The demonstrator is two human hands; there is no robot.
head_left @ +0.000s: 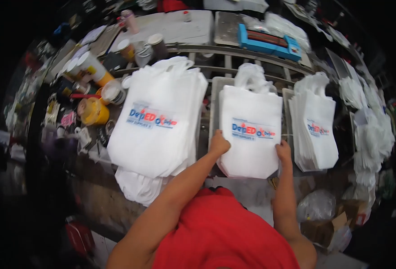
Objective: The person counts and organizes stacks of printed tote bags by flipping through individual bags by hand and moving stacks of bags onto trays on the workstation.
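In front of me lies the middle stack of white tote bags [251, 107], printed in blue and red, its handles bunched at the far end. My left hand [219, 143] is closed at the stack's left edge, and my right hand [283, 150] pinches the right edge. How many bags they hold I cannot tell. To the left a larger, thicker pile of printed tote bags [150, 143] overhangs the table's near edge. On the right lies a narrower-looking stack of tote bags [314, 139] with the same print.
Paint tubs, including a yellow bucket [94, 112], crowd the left side. Beyond the slatted rack [228, 60] stand a blue device [269, 42] and a pale board [166, 31]. More white bags [370, 130] hang at the far right, above a cardboard box [321, 231].
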